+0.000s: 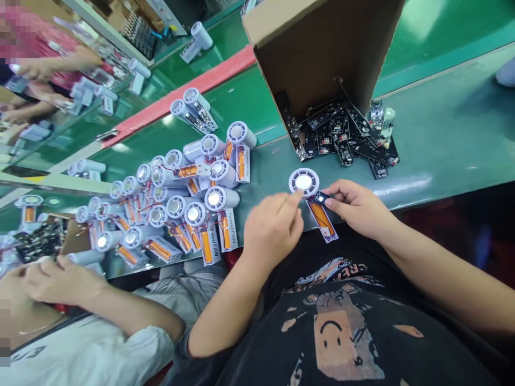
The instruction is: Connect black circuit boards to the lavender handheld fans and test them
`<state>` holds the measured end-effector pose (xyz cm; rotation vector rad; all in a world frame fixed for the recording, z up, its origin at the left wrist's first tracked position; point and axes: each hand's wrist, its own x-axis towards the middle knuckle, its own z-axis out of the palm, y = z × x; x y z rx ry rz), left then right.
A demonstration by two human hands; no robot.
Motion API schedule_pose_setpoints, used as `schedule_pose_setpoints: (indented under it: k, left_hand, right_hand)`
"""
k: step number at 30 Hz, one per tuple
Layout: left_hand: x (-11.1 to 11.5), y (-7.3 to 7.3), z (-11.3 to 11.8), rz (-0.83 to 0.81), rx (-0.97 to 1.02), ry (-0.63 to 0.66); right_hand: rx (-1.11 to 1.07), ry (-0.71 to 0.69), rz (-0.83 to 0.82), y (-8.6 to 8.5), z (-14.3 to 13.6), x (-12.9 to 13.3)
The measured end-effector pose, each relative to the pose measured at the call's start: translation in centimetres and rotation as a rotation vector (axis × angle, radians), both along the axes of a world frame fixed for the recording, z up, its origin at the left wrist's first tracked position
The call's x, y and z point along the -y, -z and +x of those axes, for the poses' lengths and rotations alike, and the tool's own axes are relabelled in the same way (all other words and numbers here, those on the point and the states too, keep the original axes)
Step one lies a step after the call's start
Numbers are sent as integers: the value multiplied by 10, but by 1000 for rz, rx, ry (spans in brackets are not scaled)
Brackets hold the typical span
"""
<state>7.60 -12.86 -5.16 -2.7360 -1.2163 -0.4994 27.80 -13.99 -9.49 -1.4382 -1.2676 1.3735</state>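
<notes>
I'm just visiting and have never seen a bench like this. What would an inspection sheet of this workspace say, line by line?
Surface: green table, glossy.
Things in hand: small black circuit board, beside a pale fan unit with an orange part in its open handle.
Clutter: open cardboard box with more boards spilling from it; many similar fan units crowded to the left.
Hands: right hand pinches the board; left hand is at the fan's rim, grip unclear.
Cables: thin red wires among the crowded units.
Surroundings: a neighbour's hands at left; a person in pink beyond.
</notes>
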Motion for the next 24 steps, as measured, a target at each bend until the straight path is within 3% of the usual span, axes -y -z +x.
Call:
schedule_pose_setpoints:
  k: [2, 5, 8, 16, 24]
  left_hand:
    - [-14, 2, -1, 9, 41, 40]
    - [-33, 2, 6, -121, -112, 160]
    - [-40, -1, 15, -194, -210, 126]
    - [-12, 5, 23, -210, -80, -94]
    - [-9, 10, 25, -243, -3, -117]
  right_hand:
    - [33, 0, 21, -2, 0, 1]
    - [128, -21, 48, -9, 2, 3]
    - [266, -77, 63, -18, 7, 4]
    - [696, -216, 184, -44, 16, 1]
    - [727, -303, 149, -47, 16, -6]
